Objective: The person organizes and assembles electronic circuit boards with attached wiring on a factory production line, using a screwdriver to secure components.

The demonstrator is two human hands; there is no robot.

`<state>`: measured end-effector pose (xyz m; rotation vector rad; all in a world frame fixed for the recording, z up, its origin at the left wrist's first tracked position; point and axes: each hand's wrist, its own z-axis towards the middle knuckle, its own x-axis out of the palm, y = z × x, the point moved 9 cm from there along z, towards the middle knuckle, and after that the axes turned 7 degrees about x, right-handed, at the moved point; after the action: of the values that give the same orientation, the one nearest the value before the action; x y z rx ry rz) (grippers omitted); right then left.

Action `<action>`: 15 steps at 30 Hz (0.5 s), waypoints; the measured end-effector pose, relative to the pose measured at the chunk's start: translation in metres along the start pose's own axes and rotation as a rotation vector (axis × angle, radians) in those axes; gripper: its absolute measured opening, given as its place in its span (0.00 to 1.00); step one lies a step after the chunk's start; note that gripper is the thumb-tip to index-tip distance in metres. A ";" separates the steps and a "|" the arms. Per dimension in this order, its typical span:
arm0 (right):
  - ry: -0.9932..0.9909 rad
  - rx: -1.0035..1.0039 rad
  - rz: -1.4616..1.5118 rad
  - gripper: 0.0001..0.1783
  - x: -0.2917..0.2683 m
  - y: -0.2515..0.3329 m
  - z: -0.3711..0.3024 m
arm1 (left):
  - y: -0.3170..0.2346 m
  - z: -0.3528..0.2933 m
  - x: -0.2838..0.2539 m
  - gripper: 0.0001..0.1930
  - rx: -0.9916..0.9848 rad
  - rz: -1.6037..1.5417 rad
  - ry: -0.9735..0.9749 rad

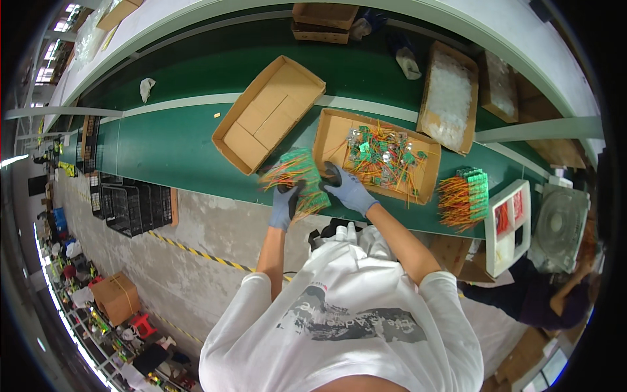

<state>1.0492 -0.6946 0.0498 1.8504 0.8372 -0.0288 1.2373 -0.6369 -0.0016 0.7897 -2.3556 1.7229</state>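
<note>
A green circuit board panel with many orange, red and yellow wires is held over the near edge of the bench, somewhat blurred. My left hand, in a grey-blue glove with dark fingertips, is closed on its lower side. The gloved right hand closes on the panel's right edge, the fingertips partly hidden. Just beyond my right hand lies a shallow cardboard tray full of loose small wired circuit boards. A stack of green wired panels sits to the right of that tray.
Farther left on the green bench lies an empty cardboard tray. A box of clear plastic parts stands at the back right, a white divided tray at the right edge. Black crates are below left; another person is at right.
</note>
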 end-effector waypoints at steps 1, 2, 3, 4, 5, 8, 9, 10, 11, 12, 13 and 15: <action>0.046 -0.003 0.037 0.35 0.002 0.012 -0.002 | 0.002 -0.005 -0.001 0.23 -0.011 0.065 0.050; 0.084 0.004 0.076 0.35 0.002 0.017 -0.006 | -0.004 -0.008 0.012 0.23 -0.012 0.062 0.053; 0.049 0.040 -0.010 0.35 -0.003 0.013 -0.010 | -0.007 -0.011 0.028 0.23 -0.011 0.171 0.085; 0.041 0.042 -0.011 0.35 -0.013 0.016 -0.015 | -0.015 -0.013 0.050 0.24 -0.008 0.281 0.119; 0.003 0.071 -0.142 0.34 -0.025 0.019 -0.020 | -0.019 -0.016 0.061 0.23 -0.049 0.217 0.088; -0.179 0.014 -0.381 0.33 -0.048 0.017 -0.033 | 0.014 -0.005 0.072 0.22 0.002 0.021 0.104; -0.169 0.060 -0.314 0.33 -0.058 0.017 -0.039 | 0.024 -0.009 0.076 0.20 -0.018 0.017 0.078; -0.168 0.109 -0.246 0.32 -0.070 0.014 -0.044 | 0.024 -0.010 0.090 0.20 -0.026 0.012 0.096; -0.257 0.045 -0.151 0.28 -0.078 0.008 -0.050 | 0.019 -0.012 0.100 0.18 0.004 0.071 0.085; -0.272 0.057 -0.155 0.28 -0.083 0.004 -0.052 | 0.018 -0.013 0.109 0.17 0.034 0.129 0.073; -0.311 0.068 -0.065 0.25 -0.088 0.000 -0.056 | 0.023 -0.017 0.117 0.15 0.017 0.026 0.006; -0.360 0.088 0.021 0.22 -0.096 -0.012 -0.064 | 0.021 -0.027 0.132 0.16 0.054 0.208 -0.008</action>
<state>0.9477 -0.6899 0.1061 1.8611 0.5719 -0.3801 1.1087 -0.6522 0.0410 0.5766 -2.4834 1.8704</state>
